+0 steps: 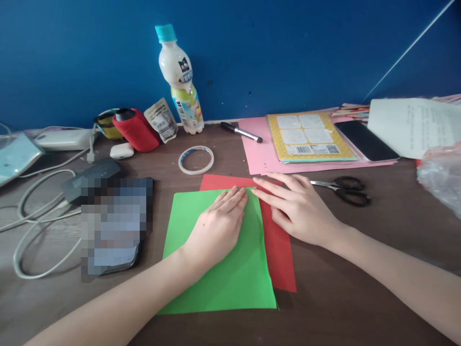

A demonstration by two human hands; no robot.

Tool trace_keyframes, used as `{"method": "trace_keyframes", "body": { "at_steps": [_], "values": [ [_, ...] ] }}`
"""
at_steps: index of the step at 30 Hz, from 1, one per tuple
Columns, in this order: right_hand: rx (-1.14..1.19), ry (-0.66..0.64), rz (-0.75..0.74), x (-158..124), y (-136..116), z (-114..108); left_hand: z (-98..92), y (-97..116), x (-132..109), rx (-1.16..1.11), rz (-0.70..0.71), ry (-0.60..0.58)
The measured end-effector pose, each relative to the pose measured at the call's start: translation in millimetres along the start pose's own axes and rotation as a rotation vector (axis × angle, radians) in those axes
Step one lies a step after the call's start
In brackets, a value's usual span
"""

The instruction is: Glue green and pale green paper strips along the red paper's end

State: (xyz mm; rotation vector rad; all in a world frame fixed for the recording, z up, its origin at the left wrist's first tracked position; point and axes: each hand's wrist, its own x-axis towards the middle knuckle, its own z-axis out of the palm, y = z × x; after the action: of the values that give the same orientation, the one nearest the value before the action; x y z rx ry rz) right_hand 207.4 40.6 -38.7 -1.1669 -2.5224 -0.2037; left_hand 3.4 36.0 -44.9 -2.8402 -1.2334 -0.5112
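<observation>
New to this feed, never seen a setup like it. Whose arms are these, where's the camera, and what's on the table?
There is no machine here: these are one person's bare hands. The only picture comes from a camera worn on their head, looking forward and down. The left hand lies flat on a green sheet. The right hand is spread over a red sheet underneath, fingertips near the green sheet's top right corner. Neither hand appears to grip anything. Around them on the table are scissors to the right, a blurred-out phone to the left, and a tape roll, marker and bottle behind.
</observation>
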Motion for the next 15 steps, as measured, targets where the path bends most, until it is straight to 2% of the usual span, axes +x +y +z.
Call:
{"method": "trace_keyframes", "body": {
  "at_steps": [15],
  "values": [
    [-0.027, 0.003, 0.002, 1.5, -2.3, -1.8, 0.1, 0.6, -0.2, -0.001, 0.004, 0.002]
  ]
}}
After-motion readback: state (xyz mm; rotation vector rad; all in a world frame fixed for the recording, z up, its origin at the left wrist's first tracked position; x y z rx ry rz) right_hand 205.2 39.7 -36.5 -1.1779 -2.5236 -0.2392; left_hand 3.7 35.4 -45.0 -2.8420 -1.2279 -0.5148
